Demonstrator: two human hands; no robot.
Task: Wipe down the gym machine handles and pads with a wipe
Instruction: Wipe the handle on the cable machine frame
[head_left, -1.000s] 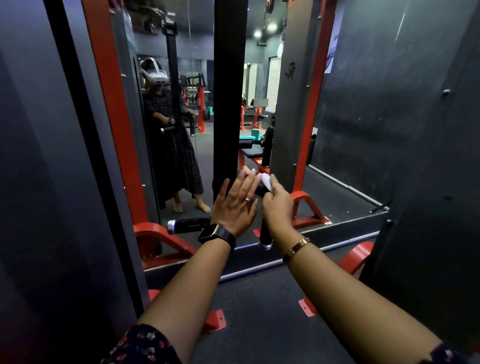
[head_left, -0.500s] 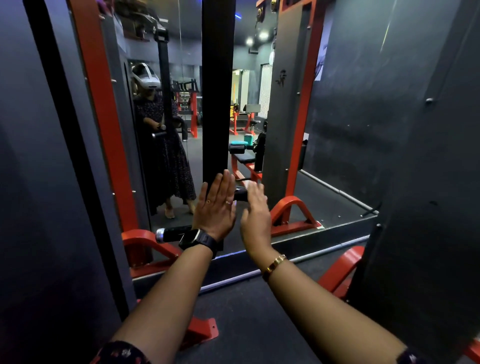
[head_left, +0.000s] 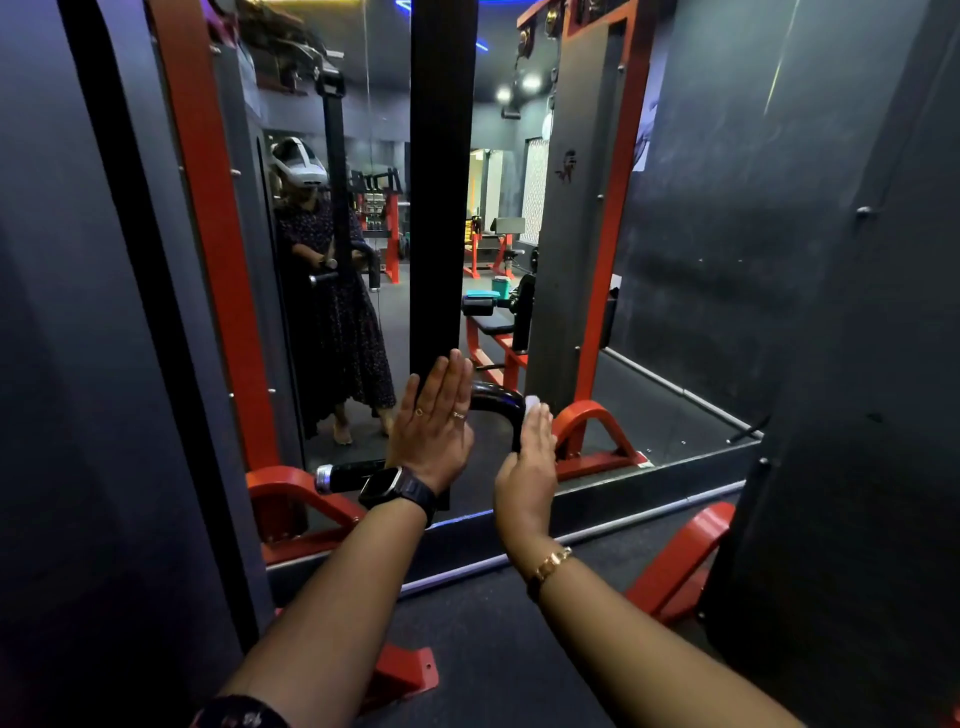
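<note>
Black bar (head_left: 496, 397), curved, hanging low in front of the mirror (head_left: 382, 104). All positions below are taken from the bar.

- Left hand (head_left: 431, 421): flat, fingers straight and close together, palm turned to the bar's straight run, left of the bend. Cannot tell whether the palm touches it.
- Right hand (head_left: 525, 462): on the right side of the bend, seen edge-on, fingers straight. White wipe (head_left: 532, 402) peeks out past the fingertips, pressed to the outer curve.
- Chrome cap (head_left: 324, 478) marks the bar's far-left end, well left of both hands.

Just changed: the hands have parted and the bend shows bare between them. Half a second back they stood nearly side by side over it and no wipe was visible. Now the wipe is out at the bend's right shoulder.

Against a second ago: the right hand was then bunched round the wipe on top of the bar, with the left hand's fingers spread beside it. Both hands are flatter now. The view has also tilted up a little.

Reading: the wiping stroke looks to be running round the bend and down the right-hand leg. The cap end appears not yet reached. Pads are not in hand at this moment.
</note>
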